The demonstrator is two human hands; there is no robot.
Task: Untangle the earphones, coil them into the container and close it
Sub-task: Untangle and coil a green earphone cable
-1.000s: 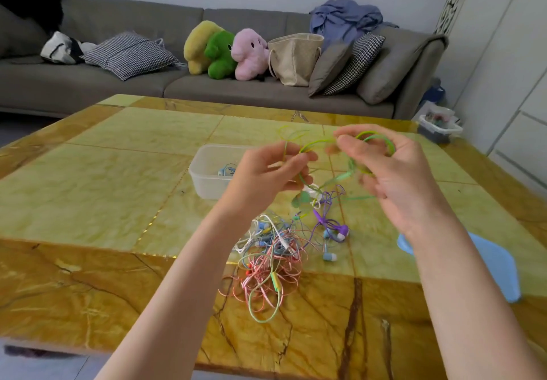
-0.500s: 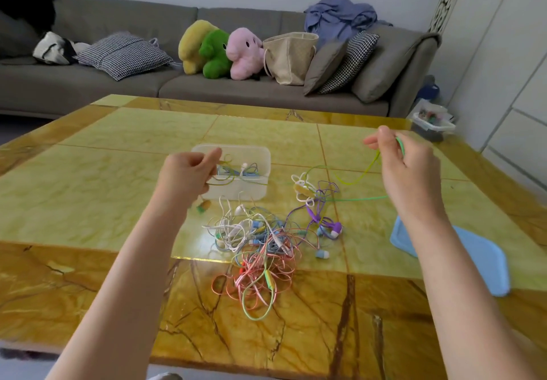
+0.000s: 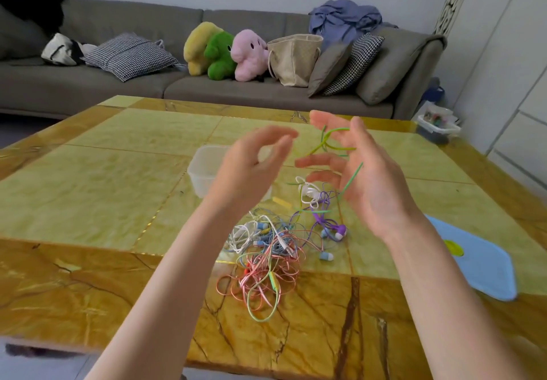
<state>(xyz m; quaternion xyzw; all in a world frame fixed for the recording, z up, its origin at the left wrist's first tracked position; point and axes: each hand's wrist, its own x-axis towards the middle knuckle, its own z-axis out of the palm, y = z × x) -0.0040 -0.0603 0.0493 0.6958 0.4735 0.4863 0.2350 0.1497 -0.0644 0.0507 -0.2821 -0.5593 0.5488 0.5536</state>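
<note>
My right hand (image 3: 365, 181) is raised over the table with its fingers spread, and loops of a green earphone cable (image 3: 331, 143) hang around them. One green strand runs down from that hand to the pile. My left hand (image 3: 251, 169) is up beside it, blurred, thumb and forefinger curled close together; nothing shows between them. Behind my left hand stands the clear plastic container (image 3: 204, 169), partly hidden. A tangle of pink, white, blue and green earphones (image 3: 266, 258) lies on the table below my hands, with purple earphones (image 3: 328, 223) at its right.
The blue container lid (image 3: 479, 267) lies at the table's right edge. The yellow marble table (image 3: 88, 190) stretches out to the left. A grey sofa (image 3: 148, 84) with cushions, plush toys and a bag runs behind it. A small box of items (image 3: 438, 125) sits on the floor at right.
My hands, spread wide half a second ago with the green cable stretched between them, have come together. The right hand has opened, with cable looped on its fingers.
</note>
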